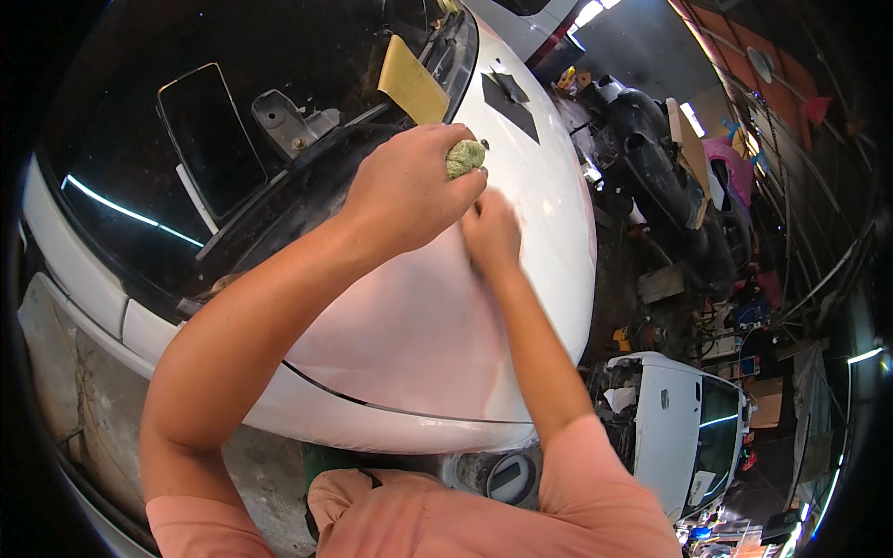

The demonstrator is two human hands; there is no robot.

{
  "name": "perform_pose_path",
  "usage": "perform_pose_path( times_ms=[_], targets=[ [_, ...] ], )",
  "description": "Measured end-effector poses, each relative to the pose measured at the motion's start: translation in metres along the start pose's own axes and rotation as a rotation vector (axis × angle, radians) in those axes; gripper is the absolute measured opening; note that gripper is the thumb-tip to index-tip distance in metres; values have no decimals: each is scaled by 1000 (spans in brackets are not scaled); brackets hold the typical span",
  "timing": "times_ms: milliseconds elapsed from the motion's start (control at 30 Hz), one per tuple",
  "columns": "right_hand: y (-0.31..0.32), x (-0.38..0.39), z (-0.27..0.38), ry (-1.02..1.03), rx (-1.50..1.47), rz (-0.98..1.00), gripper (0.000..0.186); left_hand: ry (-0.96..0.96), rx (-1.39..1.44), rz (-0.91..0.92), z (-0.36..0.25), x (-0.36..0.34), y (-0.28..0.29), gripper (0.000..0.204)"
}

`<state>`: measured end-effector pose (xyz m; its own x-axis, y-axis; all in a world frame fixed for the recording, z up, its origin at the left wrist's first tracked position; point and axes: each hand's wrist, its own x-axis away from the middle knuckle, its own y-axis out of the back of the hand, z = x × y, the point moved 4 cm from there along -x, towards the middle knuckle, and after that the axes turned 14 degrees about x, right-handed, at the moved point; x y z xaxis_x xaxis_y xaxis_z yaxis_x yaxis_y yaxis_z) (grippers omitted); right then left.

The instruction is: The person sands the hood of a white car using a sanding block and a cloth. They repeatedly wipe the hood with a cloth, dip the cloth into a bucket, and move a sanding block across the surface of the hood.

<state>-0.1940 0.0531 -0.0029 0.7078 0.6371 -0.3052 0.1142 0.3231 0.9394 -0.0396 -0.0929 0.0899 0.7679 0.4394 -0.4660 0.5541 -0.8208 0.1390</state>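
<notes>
My left hand [409, 191] is closed around a crumpled greenish cloth or sponge [465, 160], held over the white car hood [409, 325] near the windshield. Just below and to the right, my right hand [495, 231] is at the hood's surface with its fingers curled in. That hand is slightly blurred, and whatever its fingers may hold is hidden. Around both hands the hood has dull pinkish-white patches beside glossy white paint.
A yellow paper pad [412, 79] stands by the wipers, and a phone-shaped dark panel [212, 139] shows at the windshield. A dark sheet [510, 107] lies on the hood's far side. Black car parts [651, 158] and a white car door [665, 418] are at right.
</notes>
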Motion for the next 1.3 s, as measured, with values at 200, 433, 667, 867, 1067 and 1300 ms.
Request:
perform_pose_path(
  times_ms=[200,433,667,867,1067,1300],
  targets=[
    [0,31,3,181,-56,16,37,-5,0,-33,1,-3,6,32],
    [-6,35,18,156,-31,-109,34,-53,38,-154,8,-9,14,31],
    [5,-12,-18,24,-37,-62,36,-21,51,-128,11,-13,7,31],
    [3,67,37,173,-46,-100,32,-28,35,-155,13,-7,18,31],
    [5,-8,-26,-14,28,-78,39,-9,48,-103,5,-8,3,31],
    [1,77,36,94,3,-48,35,-1,55,-92,11,1,10,30]
  ],
)
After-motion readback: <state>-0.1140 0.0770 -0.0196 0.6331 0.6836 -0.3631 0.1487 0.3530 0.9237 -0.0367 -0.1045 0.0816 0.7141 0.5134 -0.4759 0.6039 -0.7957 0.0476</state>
